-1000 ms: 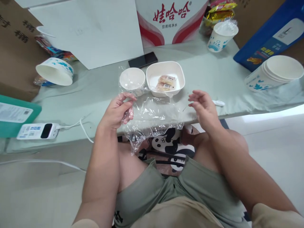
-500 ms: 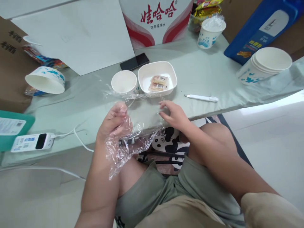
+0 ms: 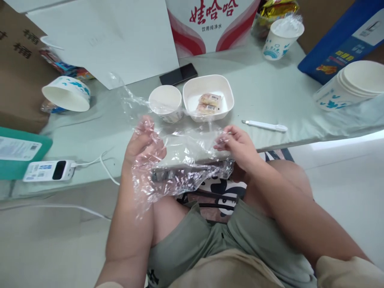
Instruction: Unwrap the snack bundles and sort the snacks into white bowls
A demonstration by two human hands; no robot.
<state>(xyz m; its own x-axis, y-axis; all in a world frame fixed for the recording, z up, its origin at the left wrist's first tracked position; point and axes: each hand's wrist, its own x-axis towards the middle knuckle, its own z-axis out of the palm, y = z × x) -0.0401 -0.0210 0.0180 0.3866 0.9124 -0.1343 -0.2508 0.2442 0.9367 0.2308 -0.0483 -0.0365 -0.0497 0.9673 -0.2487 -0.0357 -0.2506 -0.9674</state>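
A sheet of clear plastic film (image 3: 189, 146) stretches between my two hands over the table's front edge, crumpled along its lower side. My left hand (image 3: 145, 144) is closed on its left part, with film draped over the fingers. At the film's right edge, my right hand (image 3: 237, 144) pinches it between thumb and fingers. Just beyond the film stand a white paper cup (image 3: 166, 100) and a white rounded bowl (image 3: 226, 102). Inside the bowl lie two small wrapped snacks (image 3: 210, 102). A loose end of film reaches up left of the cup.
Right of the bowl lies a white utility knife (image 3: 265, 125). A phone (image 3: 179, 75) is behind the cup. Stacked paper cups (image 3: 333, 94), a blue container (image 3: 339, 48) and a film-topped cup (image 3: 280, 40) stand right. A tipped paper bowl (image 3: 67, 93) and white power bank (image 3: 49, 171) are left.
My right hand has moved right and now pinches the film's edge. Between my hands the film is spread wider, and a loose end has risen at upper left. The camera view has shifted slightly.
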